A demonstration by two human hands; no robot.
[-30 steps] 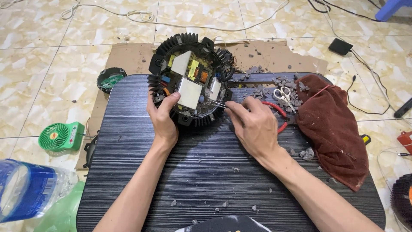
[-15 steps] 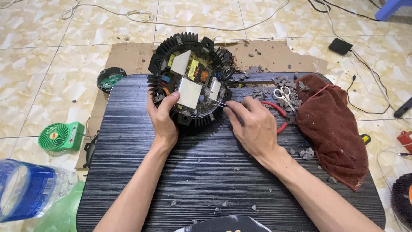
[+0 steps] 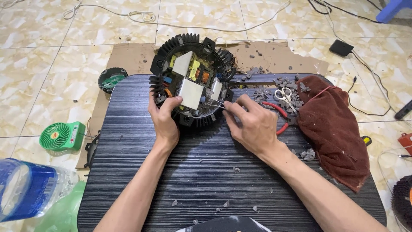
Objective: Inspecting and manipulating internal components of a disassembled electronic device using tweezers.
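Note:
A round black finned housing with an exposed circuit board, white blocks and yellow parts lies at the far edge of a black ribbed board. My left hand grips the housing's near left rim, thumb on a white block. My right hand pinches a thin metal tool whose tip pokes into the housing's right side.
Red-handled pliers, small scissors and grey debris lie right of the housing, beside a dark red cloth. A green mini fan, a small round black part, a plastic bottle and cables sit on the tiled floor.
My right hand has shifted slightly toward the housing with the thin tool; the left hand keeps its grip. Little else differs.

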